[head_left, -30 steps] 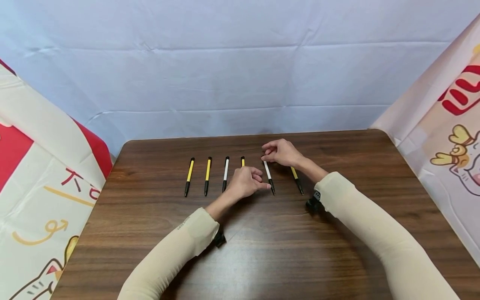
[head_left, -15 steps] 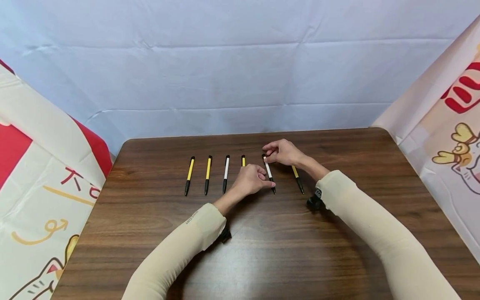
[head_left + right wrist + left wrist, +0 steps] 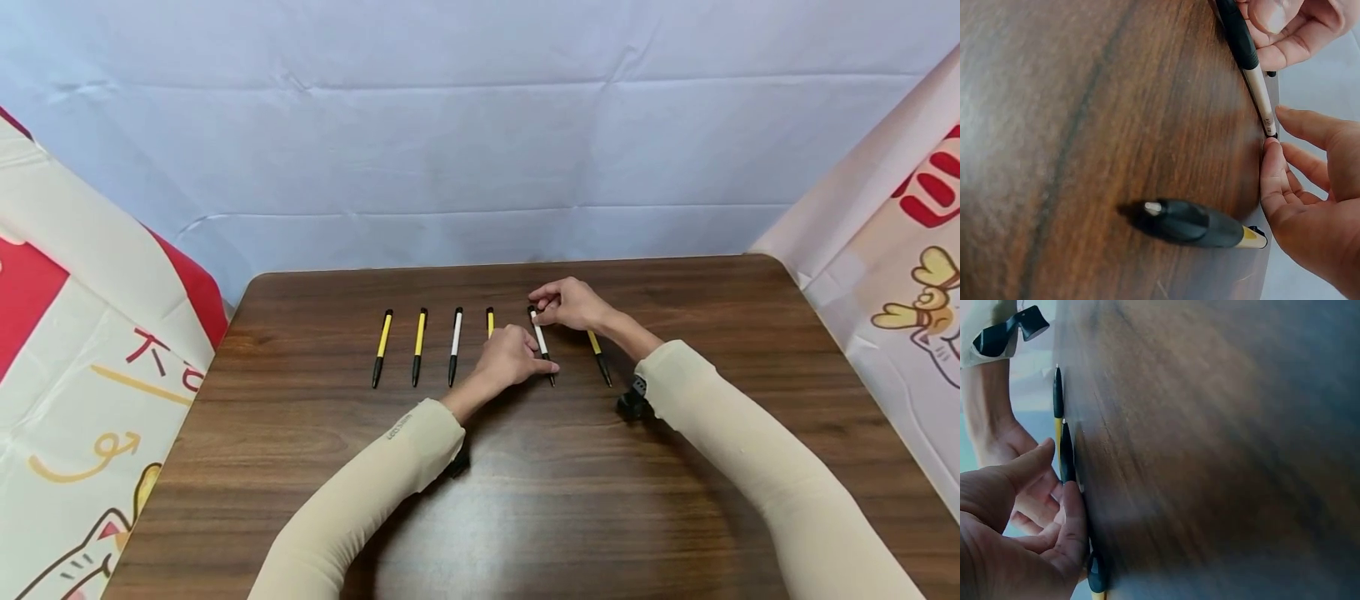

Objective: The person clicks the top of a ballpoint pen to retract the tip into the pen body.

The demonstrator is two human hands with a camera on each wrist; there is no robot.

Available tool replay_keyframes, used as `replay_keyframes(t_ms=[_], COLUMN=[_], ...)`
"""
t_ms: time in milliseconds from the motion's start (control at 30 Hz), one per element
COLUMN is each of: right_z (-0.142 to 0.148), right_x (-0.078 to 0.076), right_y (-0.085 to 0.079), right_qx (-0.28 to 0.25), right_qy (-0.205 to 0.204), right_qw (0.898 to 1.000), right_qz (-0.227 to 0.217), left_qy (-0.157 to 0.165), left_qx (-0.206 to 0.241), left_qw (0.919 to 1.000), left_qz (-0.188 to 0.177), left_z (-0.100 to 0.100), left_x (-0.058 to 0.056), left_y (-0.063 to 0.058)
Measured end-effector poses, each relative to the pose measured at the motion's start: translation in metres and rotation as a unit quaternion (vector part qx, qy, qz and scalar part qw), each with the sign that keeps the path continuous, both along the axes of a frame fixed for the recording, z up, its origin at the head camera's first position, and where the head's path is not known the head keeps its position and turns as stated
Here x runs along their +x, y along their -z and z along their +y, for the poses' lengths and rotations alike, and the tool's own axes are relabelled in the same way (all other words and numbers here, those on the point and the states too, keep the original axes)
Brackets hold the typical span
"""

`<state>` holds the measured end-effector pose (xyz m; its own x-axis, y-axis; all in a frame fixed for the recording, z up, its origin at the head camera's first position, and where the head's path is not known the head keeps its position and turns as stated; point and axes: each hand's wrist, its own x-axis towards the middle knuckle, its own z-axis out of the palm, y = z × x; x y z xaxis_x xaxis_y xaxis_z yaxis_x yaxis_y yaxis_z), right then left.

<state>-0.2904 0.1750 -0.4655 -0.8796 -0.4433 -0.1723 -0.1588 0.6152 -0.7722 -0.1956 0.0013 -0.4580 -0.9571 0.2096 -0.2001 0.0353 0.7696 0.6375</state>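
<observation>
A white pen [image 3: 540,335] with a black grip lies slightly tilted on the table, between a yellow pen partly behind my left hand and the yellow pen [image 3: 599,358] at the right end of the row. My right hand [image 3: 573,305] is at its far end, the capped end between curled thumb and forefinger. My left hand [image 3: 510,357] is over its near end; in the left wrist view one fingertip meets the black grip [image 3: 1067,453], while the thumb stands apart from it. In the right wrist view the white barrel [image 3: 1260,100] runs between both hands.
To the left, two yellow pens [image 3: 382,346] and another white pen [image 3: 455,346] lie roughly parallel on the brown wooden table [image 3: 525,500]. A pale cloth [image 3: 480,150] hangs behind the table's far edge. Printed cloths flank both sides.
My left hand has moved right and slightly away from me, its thumb now over the white pen's near end. The right hand stays at the far end. The pens have not visibly shifted.
</observation>
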Motion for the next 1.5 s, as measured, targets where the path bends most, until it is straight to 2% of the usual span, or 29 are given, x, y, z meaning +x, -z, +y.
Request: replay_keyframes(t_ms=[467,800,1133,1500], right_z=[0.0017,0.0038,0.0052,-0.0011], right_x=[0.0042,0.0042,0.0052,0.0101], right_y=[-0.0014,0.0003,0.0024,0.0027], right_qx=[0.019,-0.008,-0.080,-0.178], right_qy=[-0.016,-0.011,0.021,0.068], right_qw=[0.999,1.000,0.995,0.973], right_qz=[0.020,0.007,-0.061,-0.130], left_qy=[0.010,0.005,-0.005,-0.007], left_qx=[-0.026,-0.017,0.019,0.047], left_qw=[0.9986,0.9989,0.9994,0.9987], left_qz=[0.044,0.043,0.027,0.020], left_z=[0.0030,0.0037,0.0023,0.0025], left_x=[0.0014,0.0023,0.0057,0.0056], left_y=[0.0002,0.0010,0.0014,0.0050])
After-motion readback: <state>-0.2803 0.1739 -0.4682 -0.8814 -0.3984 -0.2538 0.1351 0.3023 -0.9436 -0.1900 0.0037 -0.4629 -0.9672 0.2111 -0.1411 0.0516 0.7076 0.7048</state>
